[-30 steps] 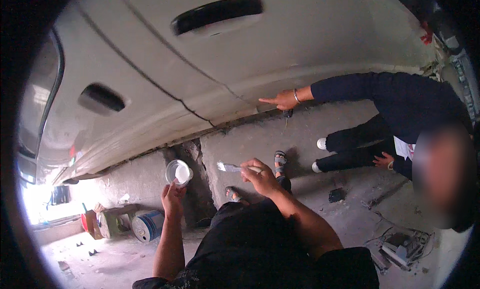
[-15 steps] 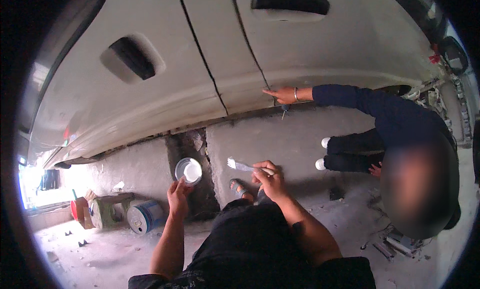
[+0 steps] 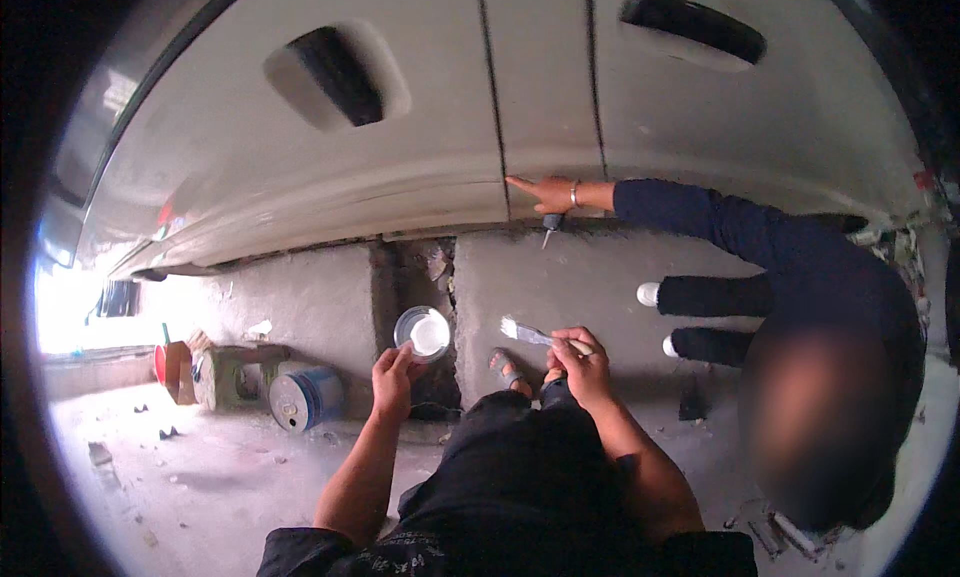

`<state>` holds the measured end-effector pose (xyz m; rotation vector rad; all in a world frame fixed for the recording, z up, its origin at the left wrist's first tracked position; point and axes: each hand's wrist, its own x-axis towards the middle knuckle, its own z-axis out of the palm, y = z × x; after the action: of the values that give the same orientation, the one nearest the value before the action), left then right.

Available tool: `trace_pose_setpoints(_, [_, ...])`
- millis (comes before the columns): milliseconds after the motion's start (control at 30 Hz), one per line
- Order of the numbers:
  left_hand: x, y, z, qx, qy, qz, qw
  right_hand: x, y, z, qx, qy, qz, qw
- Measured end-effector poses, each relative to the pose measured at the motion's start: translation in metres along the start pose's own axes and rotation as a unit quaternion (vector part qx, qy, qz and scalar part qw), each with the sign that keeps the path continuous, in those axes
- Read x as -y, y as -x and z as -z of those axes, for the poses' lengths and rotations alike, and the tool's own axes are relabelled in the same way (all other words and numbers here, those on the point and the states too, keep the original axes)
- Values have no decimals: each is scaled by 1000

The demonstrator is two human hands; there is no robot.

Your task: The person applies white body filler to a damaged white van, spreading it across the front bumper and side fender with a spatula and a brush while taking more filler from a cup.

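Note:
My left hand [image 3: 393, 382] is closed on the rim of a small clear plastic tub [image 3: 409, 323], which holds white paint [image 3: 430, 334]. In my right hand [image 3: 584, 365] is a paintbrush [image 3: 533, 334], gripped by its handle. White coats its bristles, which point left toward the tub without touching it. Beyond both hands stretches the side of a pale vehicle [image 3: 430, 117]. A co-worker's hand [image 3: 548, 191] points a finger at the left of two dark vertical door seams. Just below that hand is a dark-handled tool with a thin shaft [image 3: 551, 227], perhaps a screwdriver; what holds it is unclear.
The co-worker [image 3: 720, 212] bends in from the right. A debris-filled trench [image 3: 435, 387] cuts the concrete near my feet. At left stand a blue-and-white bucket [image 3: 318, 395], a greenish block-like stand [image 3: 240, 372] and a red dustpan-like object [image 3: 175, 372]. Scraps lie at lower right.
The view has shifted, so the vehicle's handles sit farther right. The co-worker's pointing hand has moved left along the panel, from the right seam to the left one. Both my grips stay the same.

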<state>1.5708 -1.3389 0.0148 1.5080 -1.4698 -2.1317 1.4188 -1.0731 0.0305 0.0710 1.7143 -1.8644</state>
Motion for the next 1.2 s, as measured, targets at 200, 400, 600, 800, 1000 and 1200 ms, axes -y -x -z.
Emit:
trace_pose_setpoints(200, [11,-3,0,-12,4,-17,1000,-3,-6,-1,19,-1,-6,1000])
trace_pose_setpoints(400, [15,-4,16,-16,59,-19,998,5,-12,-22,4,16,3,1000])
trace_pose_setpoints(600, [13,-7,15,19,6,-37,999,19,-14,-32,-32,-10,43,999])
trace_pose_setpoints(800, [-2,-15,-8,33,-45,-38,998,5,-28,-12,-100,-77,56,990])
trace_pose_setpoints(1000, [-14,-22,-24,26,-60,-29,997,-3,-43,-3,-122,-92,3,988])
trace_pose_setpoints(1200, [-10,-37,-31,48,-90,-33,994,-20,-35,-10,-88,-149,-31,984])
